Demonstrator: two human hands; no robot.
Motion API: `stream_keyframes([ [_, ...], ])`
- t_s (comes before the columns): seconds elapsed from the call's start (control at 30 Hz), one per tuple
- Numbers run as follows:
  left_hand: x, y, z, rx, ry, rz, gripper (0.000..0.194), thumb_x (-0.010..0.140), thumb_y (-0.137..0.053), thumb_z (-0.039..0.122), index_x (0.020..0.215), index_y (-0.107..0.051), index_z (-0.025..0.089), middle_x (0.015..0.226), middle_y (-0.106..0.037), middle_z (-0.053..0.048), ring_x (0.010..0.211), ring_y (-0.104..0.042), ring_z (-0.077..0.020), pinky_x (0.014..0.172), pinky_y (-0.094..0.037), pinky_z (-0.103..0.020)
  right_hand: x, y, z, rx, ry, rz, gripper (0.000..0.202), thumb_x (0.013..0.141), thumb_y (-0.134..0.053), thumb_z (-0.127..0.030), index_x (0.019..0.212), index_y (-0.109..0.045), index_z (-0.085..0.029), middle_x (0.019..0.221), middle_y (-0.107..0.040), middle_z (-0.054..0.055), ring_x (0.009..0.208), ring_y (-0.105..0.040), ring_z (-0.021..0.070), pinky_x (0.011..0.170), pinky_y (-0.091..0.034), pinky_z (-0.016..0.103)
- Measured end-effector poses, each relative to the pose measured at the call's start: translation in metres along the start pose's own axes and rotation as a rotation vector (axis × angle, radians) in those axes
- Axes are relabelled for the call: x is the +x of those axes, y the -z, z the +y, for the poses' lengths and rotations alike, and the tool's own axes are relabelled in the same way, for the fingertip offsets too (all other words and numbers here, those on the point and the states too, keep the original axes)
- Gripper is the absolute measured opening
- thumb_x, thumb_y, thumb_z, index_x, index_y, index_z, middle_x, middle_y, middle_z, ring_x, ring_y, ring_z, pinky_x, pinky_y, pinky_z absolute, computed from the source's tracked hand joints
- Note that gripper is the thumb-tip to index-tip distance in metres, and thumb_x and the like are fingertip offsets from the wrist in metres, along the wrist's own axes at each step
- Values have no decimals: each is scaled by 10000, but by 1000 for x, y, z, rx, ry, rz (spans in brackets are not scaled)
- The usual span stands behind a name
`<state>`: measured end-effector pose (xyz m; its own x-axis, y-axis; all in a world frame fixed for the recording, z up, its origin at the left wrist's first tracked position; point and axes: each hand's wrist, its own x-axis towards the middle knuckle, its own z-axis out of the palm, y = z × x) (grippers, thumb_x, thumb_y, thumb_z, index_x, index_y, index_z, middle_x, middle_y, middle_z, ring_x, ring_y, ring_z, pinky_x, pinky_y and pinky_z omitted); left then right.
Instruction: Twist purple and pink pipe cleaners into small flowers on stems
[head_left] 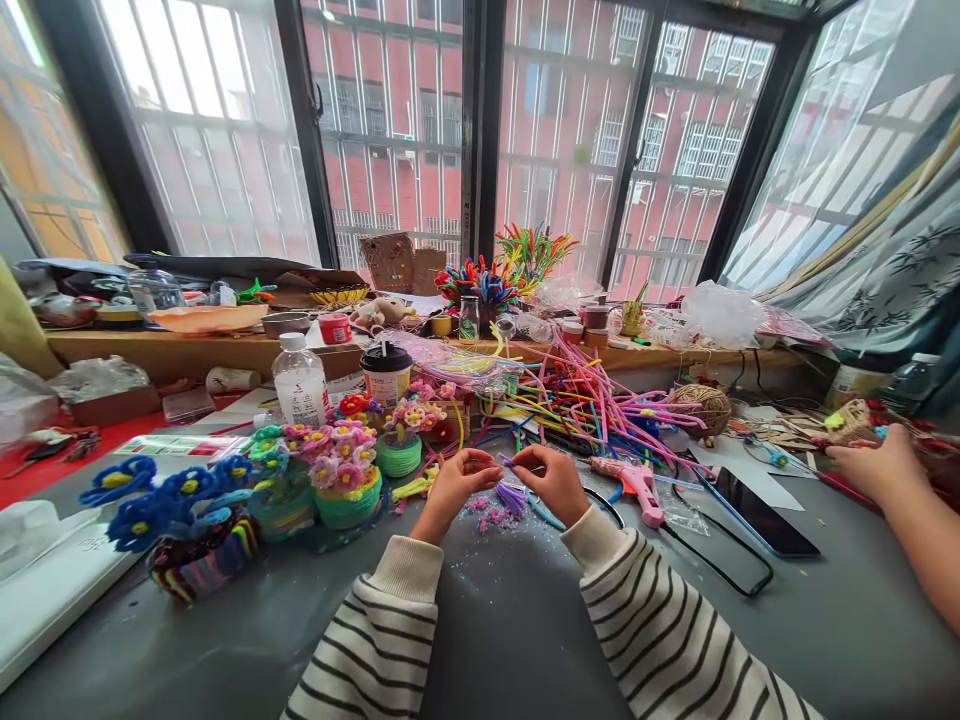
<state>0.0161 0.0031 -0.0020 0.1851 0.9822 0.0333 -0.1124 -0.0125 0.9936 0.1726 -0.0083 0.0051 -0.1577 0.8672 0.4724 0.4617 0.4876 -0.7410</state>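
Note:
My left hand (454, 488) and my right hand (555, 482) meet over the grey table, thumbs and fingers pinched. A short purple pipe cleaner piece (505, 461) shows between the two sets of fingertips; its ends are hidden by the fingers. Just below lies a bundle of cut purple pipe cleaners (511, 499), with small pink pieces (489, 518) and glittery crumbs around it. Beside my right wrist is a tool with blue handles (546, 513), partly covered. A pink hot glue gun (642, 490) rests farther right.
Pipe cleaner flower pots, blue (187, 515) and pink (345, 470), stand at left, near a bottle (300, 380) and a lidded cup (386, 372). Loose pink pipe cleaners (600, 400) pile up behind. A phone (761, 512) and cable lie right, where another person's hand (885, 468) reaches in.

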Motion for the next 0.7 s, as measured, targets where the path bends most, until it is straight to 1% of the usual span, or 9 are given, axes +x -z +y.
stream_keyframes([
  [0.1, 5, -5, -4, 312, -56, 129, 251, 609, -580, 328, 747, -464, 152, 614, -593, -19, 606, -590, -150, 568, -450, -262, -1, 23, 7, -37, -28, 45, 160, 659, -522, -274, 726, -583, -143, 687, -622, 38, 612, -569, 124, 588, -447, 232],
  [0.17, 7, -10, -7, 648, -94, 225, 221, 639, -542, 319, 772, -471, 157, 574, -574, -13, 592, -576, -151, 567, -418, -256, -2, 48, 15, -92, -48, 105, 196, 658, -517, -308, 743, -584, -145, 713, -626, 45, 635, -574, 137, 598, -445, 244],
  [0.23, 9, -16, -10, 898, -122, 269, 247, 665, -503, 335, 821, -467, 147, 610, -584, -40, 645, -573, -173, 600, -392, -270, -1, 80, 27, -196, -85, 185, 225, 645, -521, -335, 750, -589, -147, 705, -630, 47, 632, -576, 149, 600, -441, 258],
  [0.33, 13, -22, -16, 1072, -80, 283, 306, 668, -483, 365, 857, -445, 127, 732, -598, -99, 741, -567, -206, 629, -367, -275, 2, 134, 55, -412, -155, 366, 241, 623, -524, -344, 728, -606, -143, 689, -634, 61, 627, -576, 170, 605, -431, 277],
  [0.43, 17, -24, -22, 1120, -34, 286, 346, 656, -486, 368, 884, -428, 115, 824, -591, -137, 799, -560, -232, 634, -358, -275, 7, 181, 93, -613, -240, 537, 243, 612, -518, -317, 726, -622, -129, 681, -638, 88, 638, -578, 198, 580, -419, 284],
  [0.5, 18, -23, -24, 1120, -20, 280, 344, 659, -477, 351, 891, -425, 103, 840, -588, -154, 807, -558, -246, 624, -356, -280, 10, 201, 119, -746, -313, 536, 227, 613, -506, -282, 714, -630, -121, 659, -638, 92, 622, -575, 206, 552, -405, 281],
  [0.57, 19, -22, -24, 1110, -2, 281, 326, 668, -460, 335, 886, -426, 96, 843, -587, -166, 803, -558, -254, 613, -356, -286, 12, 212, 140, -878, -401, 489, 209, 614, -500, -242, 719, -634, -120, 663, -639, 93, 622, -571, 208, 532, -388, 274],
  [0.63, 19, -21, -23, 1099, 5, 285, 307, 674, -448, 324, 879, -427, 96, 845, -587, -168, 802, -557, -254, 608, -356, -287, 15, 216, 153, -998, -483, 419, 201, 623, -499, -219, 747, -632, -135, 703, -641, 94, 629, -566, 205, 511, -372, 264],
  [0.7, 19, -21, -22, 1098, 0, 286, 295, 672, -449, 312, 874, -427, 98, 845, -587, -167, 804, -555, -251, 609, -355, -285, 19, 215, 159, -1074, -465, 296, 191, 641, -491, -200, 756, -633, -146, 762, -637, 94, 664, -565, 193, 537, -374, 254],
])
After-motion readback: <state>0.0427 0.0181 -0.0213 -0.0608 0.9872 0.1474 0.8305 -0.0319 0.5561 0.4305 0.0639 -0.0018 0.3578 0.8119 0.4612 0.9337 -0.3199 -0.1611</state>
